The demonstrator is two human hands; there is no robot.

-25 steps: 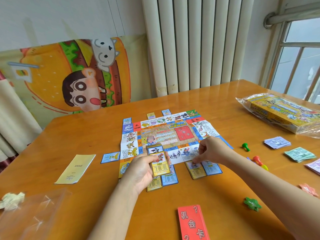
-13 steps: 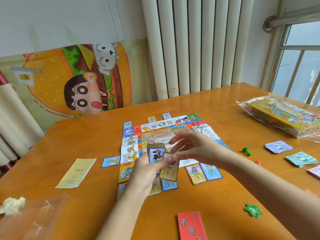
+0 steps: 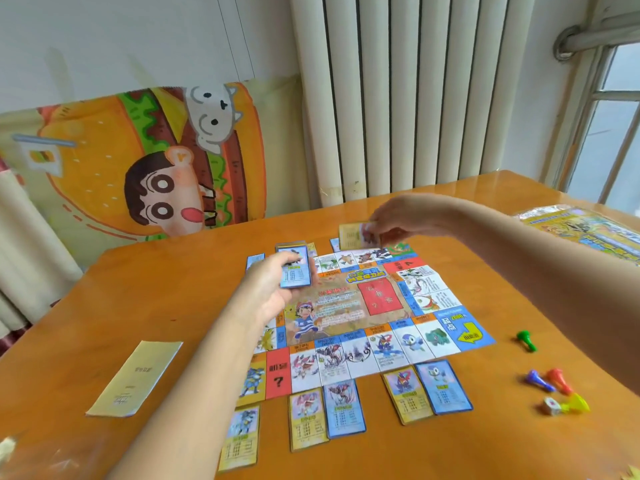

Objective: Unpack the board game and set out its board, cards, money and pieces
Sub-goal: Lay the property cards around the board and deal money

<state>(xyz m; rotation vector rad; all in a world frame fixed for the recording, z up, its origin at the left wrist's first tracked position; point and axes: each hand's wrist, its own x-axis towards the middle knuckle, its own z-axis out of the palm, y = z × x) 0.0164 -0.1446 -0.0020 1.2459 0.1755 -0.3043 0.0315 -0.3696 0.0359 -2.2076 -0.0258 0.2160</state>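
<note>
The paper game board point(image 3: 367, 306) lies flat in the middle of the wooden table point(image 3: 138, 292). My left hand point(image 3: 266, 289) grips a stack of cards point(image 3: 294, 268) over the board's left side, a blue card on top. My right hand point(image 3: 401, 216) pinches a single yellow card point(image 3: 351, 232) above the board's far edge. Several cards point(image 3: 343, 408) lie face up along the near edge, and others sit at the far edge. Coloured pawns point(image 3: 554, 382), a green pawn point(image 3: 526, 340) and a die point(image 3: 551, 406) lie to the right.
A yellow booklet point(image 3: 135, 377) lies at the left. The game box in plastic wrap point(image 3: 585, 233) sits at the far right. A clear plastic bag point(image 3: 45, 455) is at the near left corner. A radiator and a cartoon cushion stand behind the table.
My right hand took a yellow card from the stack and carried it from the near edge to the board's far edge. My left hand moved forward with the stack.
</note>
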